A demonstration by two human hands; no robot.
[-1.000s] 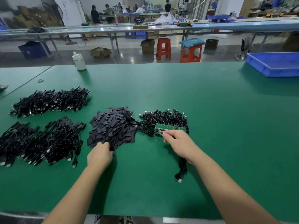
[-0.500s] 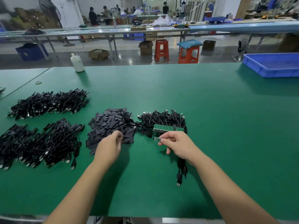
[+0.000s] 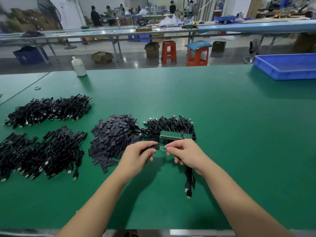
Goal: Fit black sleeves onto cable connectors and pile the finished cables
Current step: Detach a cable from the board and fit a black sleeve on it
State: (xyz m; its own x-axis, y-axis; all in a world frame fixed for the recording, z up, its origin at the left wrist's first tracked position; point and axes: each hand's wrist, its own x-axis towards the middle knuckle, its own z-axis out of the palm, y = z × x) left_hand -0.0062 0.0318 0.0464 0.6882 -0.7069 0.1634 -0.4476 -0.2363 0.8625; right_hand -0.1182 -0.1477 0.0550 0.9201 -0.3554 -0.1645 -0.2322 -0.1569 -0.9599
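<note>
My left hand (image 3: pixel 136 156) pinches a black sleeve (image 3: pixel 151 147), its open end facing right. My right hand (image 3: pixel 186 154) pinches a cable's small green board connector (image 3: pixel 163 148), whose tip meets the sleeve's mouth. That cable (image 3: pixel 189 182) hangs below my right hand onto the green table, ending in a USB plug. Behind my hands lies a heap of loose black sleeves (image 3: pixel 114 135) and, to its right, a bundle of unsleeved cables (image 3: pixel 171 127) with green boards (image 3: pixel 176 135) on top.
Three piles of black cables lie at the left: far left (image 3: pixel 49 109), near left (image 3: pixel 58 151) and at the left edge (image 3: pixel 12 154). A white bottle (image 3: pixel 79 66) stands at the back. A blue tray (image 3: pixel 287 66) sits back right. A small ring (image 3: pixel 37 88) lies back left.
My left hand lifted a sleeve from the heap and moved right. My right hand pulled a connector off the cable bundle toward me. The two now meet above the table.
</note>
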